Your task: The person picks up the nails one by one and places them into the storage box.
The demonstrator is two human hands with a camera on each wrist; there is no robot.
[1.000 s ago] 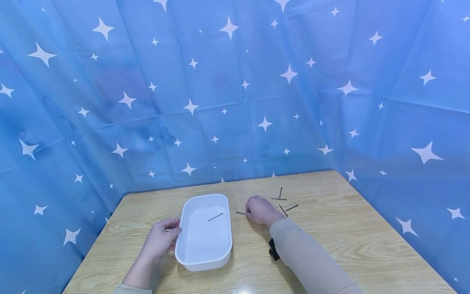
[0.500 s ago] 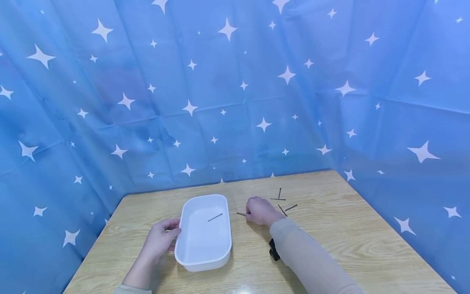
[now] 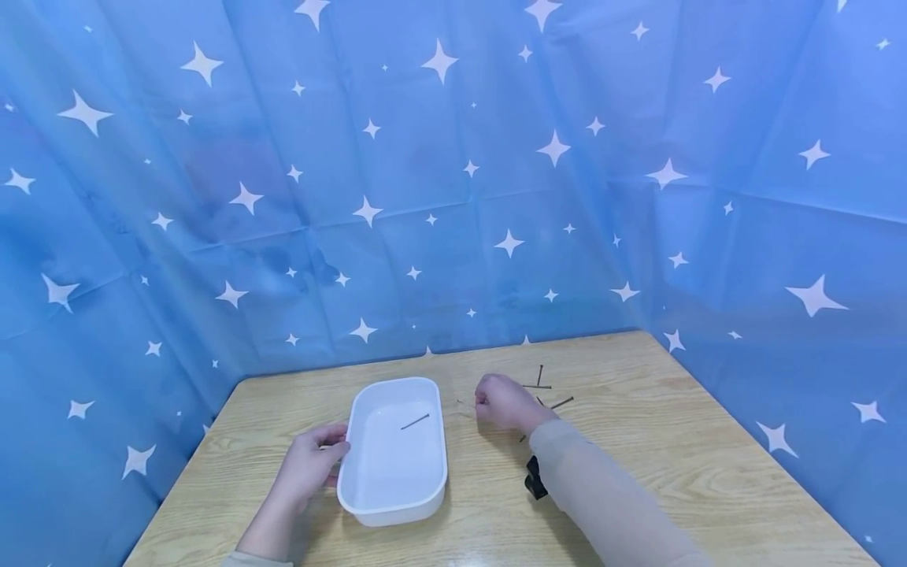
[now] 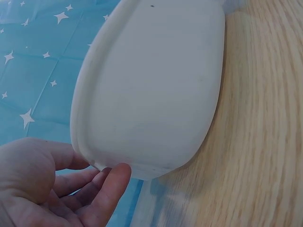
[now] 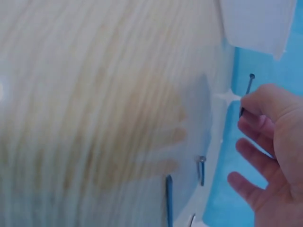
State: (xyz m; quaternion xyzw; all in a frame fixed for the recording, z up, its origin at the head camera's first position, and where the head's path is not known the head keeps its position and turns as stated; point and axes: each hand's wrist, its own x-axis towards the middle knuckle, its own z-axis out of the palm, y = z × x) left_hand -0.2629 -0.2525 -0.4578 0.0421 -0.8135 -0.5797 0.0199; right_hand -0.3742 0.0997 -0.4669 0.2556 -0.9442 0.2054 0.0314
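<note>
- Bracing the white tray [image 3: 394,480] is the left hand [image 3: 309,465], fingers and thumb curling against the near left rim and, from the wrist view [image 4: 52,184], touching the tray's outer wall; a steadying hold, so the tray is not sliding on the wooden table [image 3: 673,472].
- Lying inside that tray, toward its far end, is one nail [image 3: 415,421], flat on the white floor and clear of the walls.
- Hovering just right of the tray's far corner is the right hand [image 3: 501,402], lifting slightly off the table; thumb and forefinger are pinching a nail [image 5: 246,94] by its shank, head end poking out toward the tray, while the other fingers are hanging loose.
- Waiting just beyond that hand are the loose nails [image 3: 542,386], scattered at odd angles on the bare wood, close enough for a short reach, with the hand partly covering them in the head view.
- Hanging behind it all is the blue starred backdrop [image 3: 453,173].
</note>
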